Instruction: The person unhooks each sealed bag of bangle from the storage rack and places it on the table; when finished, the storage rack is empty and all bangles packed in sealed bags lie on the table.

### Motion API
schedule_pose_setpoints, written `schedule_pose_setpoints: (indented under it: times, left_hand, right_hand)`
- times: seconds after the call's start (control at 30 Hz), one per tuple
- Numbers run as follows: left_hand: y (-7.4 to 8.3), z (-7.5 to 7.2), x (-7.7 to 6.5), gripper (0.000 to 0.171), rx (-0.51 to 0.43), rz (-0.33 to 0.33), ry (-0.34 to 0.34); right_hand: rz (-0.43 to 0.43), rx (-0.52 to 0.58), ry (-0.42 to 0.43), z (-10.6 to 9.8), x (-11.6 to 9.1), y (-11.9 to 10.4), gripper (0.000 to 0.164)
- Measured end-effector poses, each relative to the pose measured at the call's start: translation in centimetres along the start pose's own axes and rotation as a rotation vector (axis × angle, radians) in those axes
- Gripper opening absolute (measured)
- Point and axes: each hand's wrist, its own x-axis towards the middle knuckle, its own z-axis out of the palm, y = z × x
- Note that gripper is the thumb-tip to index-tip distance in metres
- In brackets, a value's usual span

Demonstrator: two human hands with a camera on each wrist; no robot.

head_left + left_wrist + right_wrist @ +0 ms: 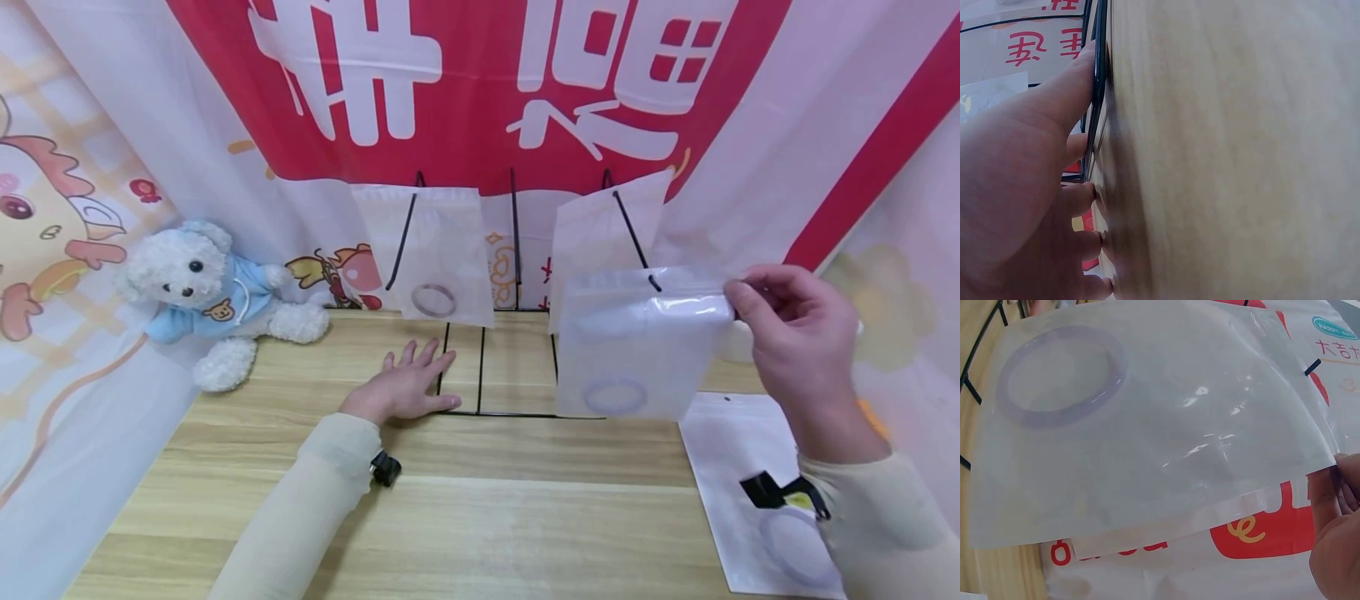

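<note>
My right hand (pixel 806 342) pinches the upper right corner of a translucent zip bag (pixel 637 333) with a pale purple bangle (pixel 1060 378) inside. The tip of a black hook (pixel 1313 367) pokes out near the bag's top edge. Behind it, another bag (pixel 592 225) hangs farther back on the same hook. My left hand (pixel 405 387) lies with spread fingers on the wire base of a black display rack (pixel 517 414); its thumb (pixel 1082 69) touches the wire. On the rack's left hook hang bags (pixel 450 242), the front one showing a dark purplish bangle (pixel 433 300).
A further bag (pixel 731 467) with a bangle lies on the wooden table (pixel 525 533) at the right, partly under my right forearm. A white teddy bear (pixel 217 292) in a blue hoodie sits at the back left. Printed red and white cloth (pixel 465 158) hangs behind the rack.
</note>
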Motion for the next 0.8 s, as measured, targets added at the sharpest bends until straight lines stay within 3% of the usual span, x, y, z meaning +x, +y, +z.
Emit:
schedule_pose_setpoints:
  times: [0.1,0.37,0.6,0.7,0.8]
  left_hand:
    - [0.0,0.0,0.0,0.091,0.002,0.001,0.000]
    - [0.1,0.0,0.0,0.091,0.001,0.002,0.002]
    - [-0.1,0.1,0.1,0.092,0.011,0.001,0.003]
    - [-0.2,0.2,0.1,0.092,0.010,0.003,0.005]
    - [-0.2,0.2,0.0,0.092,0.009,0.003,0.008]
  right_hand:
    - [-0.017,0.056,0.027,-0.3,-0.4,0.0,0.030]
    - [-0.036,0.080,0.063,-0.7,-1.4,-0.1,0.029]
    - [-0.028,0.225,0.066,-1.1,-2.0,-0.4,0.029]
    - [-0.030,0.222,0.056,-1.3,-2.4,-0.2,0.025]
    - [-0.018,0.133,0.030,-1.7,-3.0,0.2,0.023]
